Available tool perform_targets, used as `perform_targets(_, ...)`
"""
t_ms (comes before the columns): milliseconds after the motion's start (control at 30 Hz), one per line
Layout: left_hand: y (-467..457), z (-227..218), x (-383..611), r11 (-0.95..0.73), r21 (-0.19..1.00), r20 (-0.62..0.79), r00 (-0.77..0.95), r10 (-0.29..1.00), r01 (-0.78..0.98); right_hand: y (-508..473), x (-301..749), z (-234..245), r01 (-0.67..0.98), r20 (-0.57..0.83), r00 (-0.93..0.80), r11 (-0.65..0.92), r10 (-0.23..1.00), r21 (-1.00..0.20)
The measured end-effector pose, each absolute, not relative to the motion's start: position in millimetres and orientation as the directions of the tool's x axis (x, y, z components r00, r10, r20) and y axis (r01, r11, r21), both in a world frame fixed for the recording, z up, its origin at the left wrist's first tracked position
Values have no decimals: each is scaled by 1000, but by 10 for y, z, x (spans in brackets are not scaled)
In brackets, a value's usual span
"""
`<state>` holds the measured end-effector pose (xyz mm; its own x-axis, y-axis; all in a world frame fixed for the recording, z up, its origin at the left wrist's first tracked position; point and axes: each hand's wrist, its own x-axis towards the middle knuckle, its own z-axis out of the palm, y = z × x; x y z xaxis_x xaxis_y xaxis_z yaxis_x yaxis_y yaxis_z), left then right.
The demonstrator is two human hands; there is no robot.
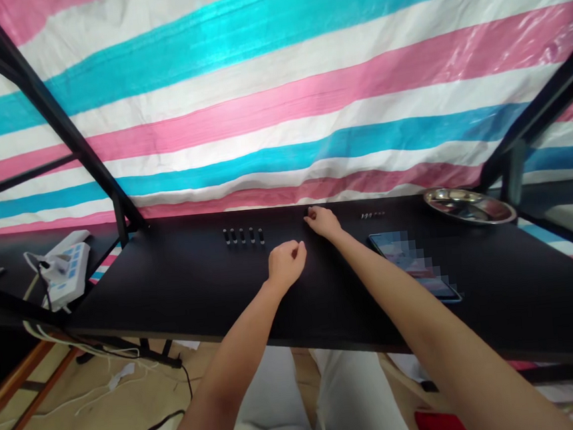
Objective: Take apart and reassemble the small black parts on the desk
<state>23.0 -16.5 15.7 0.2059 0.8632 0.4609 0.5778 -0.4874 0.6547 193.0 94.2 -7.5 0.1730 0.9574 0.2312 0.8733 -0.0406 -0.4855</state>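
Observation:
My right hand (323, 222) is at the table's back edge, fingers closed in a pinch. A dark bit shows at its fingertips, too small to name. Nearer to me, my left hand (287, 264) rests over the table with its fingers curled in; whatever they hold, if anything, is hidden. Left of it, several small black cylinders with silver ends, like batteries (242, 236), stand upright in a row. To the right of my right hand lies a short row of tiny silvery pieces (372, 215), too small to make out.
A phone or tablet (416, 267) lies beside my right forearm on the black table (172, 285). Behind it at the right is a round metal tray (470, 207). A white power strip (74, 277) with cables sits at the left. Black frame bars (66, 137) rise at both sides before a striped sheet (276, 95).

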Motion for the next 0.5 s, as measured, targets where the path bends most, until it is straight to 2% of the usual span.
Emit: perform_targets(500, -171, 159, 233, -510, 658, 481, 212, 851, 554, 1051, 2036, -37, 862, 52, 144, -99, 988, -498)
